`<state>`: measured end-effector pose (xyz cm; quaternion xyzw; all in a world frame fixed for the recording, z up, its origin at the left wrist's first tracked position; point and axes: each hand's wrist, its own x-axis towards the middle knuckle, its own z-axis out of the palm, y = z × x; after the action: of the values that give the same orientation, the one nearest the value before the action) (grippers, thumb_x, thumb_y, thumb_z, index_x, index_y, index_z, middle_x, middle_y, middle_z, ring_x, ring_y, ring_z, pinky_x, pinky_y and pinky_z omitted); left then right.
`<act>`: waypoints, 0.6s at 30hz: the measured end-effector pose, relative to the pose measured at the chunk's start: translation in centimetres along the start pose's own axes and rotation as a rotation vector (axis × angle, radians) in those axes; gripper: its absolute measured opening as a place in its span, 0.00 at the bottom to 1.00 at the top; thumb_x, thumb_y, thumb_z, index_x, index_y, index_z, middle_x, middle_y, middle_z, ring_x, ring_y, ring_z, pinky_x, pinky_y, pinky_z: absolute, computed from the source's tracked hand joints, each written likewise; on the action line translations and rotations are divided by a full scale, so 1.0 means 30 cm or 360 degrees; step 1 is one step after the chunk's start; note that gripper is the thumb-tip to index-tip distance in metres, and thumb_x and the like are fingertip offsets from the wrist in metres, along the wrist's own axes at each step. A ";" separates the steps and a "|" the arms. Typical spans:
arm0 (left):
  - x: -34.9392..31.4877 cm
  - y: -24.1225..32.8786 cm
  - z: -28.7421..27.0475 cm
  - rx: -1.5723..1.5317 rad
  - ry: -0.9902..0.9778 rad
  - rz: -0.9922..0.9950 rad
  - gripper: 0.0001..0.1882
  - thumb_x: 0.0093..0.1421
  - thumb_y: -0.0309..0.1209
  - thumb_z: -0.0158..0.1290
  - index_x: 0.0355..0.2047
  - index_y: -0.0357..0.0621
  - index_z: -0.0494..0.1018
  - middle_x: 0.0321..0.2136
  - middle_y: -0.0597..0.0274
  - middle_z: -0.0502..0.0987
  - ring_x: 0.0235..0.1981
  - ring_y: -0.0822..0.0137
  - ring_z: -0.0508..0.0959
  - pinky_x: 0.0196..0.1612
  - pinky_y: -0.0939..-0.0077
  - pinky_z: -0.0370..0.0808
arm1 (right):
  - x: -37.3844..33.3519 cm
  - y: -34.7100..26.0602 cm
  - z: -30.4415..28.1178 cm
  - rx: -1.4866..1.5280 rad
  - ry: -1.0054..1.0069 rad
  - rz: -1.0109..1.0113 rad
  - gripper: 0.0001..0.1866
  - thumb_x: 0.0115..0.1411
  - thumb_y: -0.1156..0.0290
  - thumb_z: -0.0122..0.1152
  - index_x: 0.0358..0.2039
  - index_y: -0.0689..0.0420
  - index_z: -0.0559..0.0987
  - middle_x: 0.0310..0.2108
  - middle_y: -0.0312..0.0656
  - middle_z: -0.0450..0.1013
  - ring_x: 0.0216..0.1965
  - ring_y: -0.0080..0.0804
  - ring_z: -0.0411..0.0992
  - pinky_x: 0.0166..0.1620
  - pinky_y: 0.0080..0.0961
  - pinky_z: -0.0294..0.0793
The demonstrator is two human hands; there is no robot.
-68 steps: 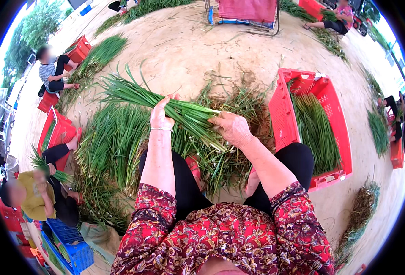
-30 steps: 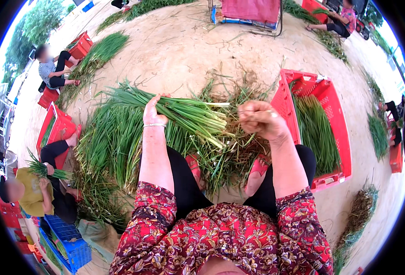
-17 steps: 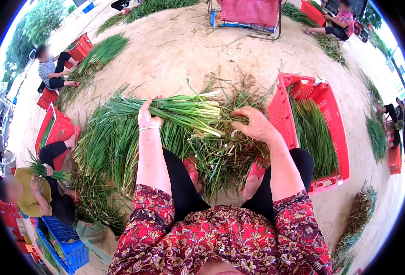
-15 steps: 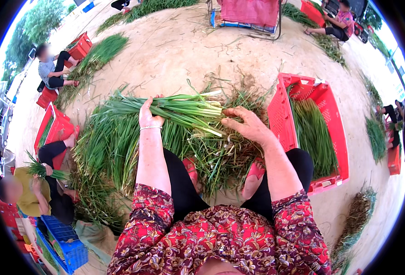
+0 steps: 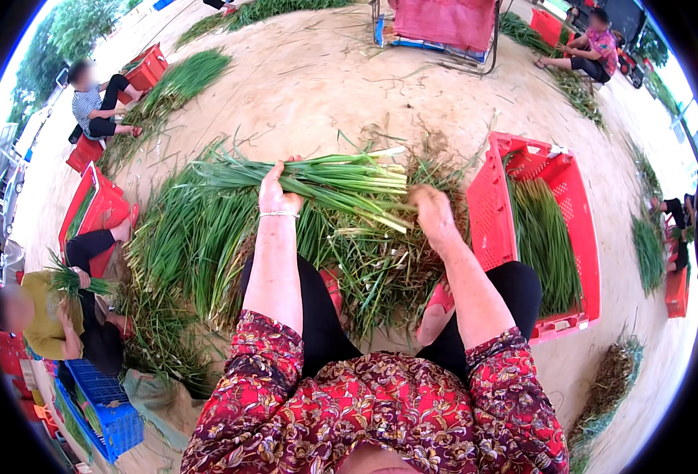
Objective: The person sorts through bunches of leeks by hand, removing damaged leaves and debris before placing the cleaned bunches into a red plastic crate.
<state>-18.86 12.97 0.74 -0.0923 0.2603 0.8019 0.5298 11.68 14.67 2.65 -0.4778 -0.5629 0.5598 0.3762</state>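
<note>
My left hand (image 5: 276, 192) is closed around the middle of a bunch of green chives (image 5: 341, 175), held level above the pile. The bunch's pale stem ends point right and its leaf tips left. Just beyond those stem ends is my right hand (image 5: 434, 213), its fingers curled and smeared by motion; whether they pinch anything I cannot tell. Beneath the bunch, a large pile of chives (image 5: 183, 245) spreads over the ground to the left. Loose trimmed leaves and dry stalks (image 5: 380, 268) lie between my feet.
A red crate (image 5: 491, 205) with chives standing in it is at my right. On the left, a person (image 5: 57, 316) holds chives beside another red crate (image 5: 104, 207) and a blue crate (image 5: 120, 426). A pink-covered frame (image 5: 444, 28) stands ahead. Other people sit farther off.
The right hand has gone from spread fingers at the stem ends to a curled, blurred shape slightly farther right. The left hand and bunch have shifted a little to the right in view.
</note>
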 end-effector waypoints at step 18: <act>-0.046 -0.075 0.040 0.0138 -0.0379 0.0278 0.08 0.62 0.28 0.54 0.39 0.39 0.69 0.38 0.56 0.75 0.46 0.57 0.75 0.54 0.57 0.72 | -0.071 -0.014 0.079 -0.0729 -0.0087 -0.0531 0.05 0.56 0.71 0.63 0.30 0.59 0.81 0.24 0.42 0.75 0.27 0.32 0.73 0.34 0.27 0.72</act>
<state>-16.11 13.18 1.62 0.0496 0.2370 0.8382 0.4887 9.91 12.03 3.08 -0.4360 -0.7555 0.3610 0.3299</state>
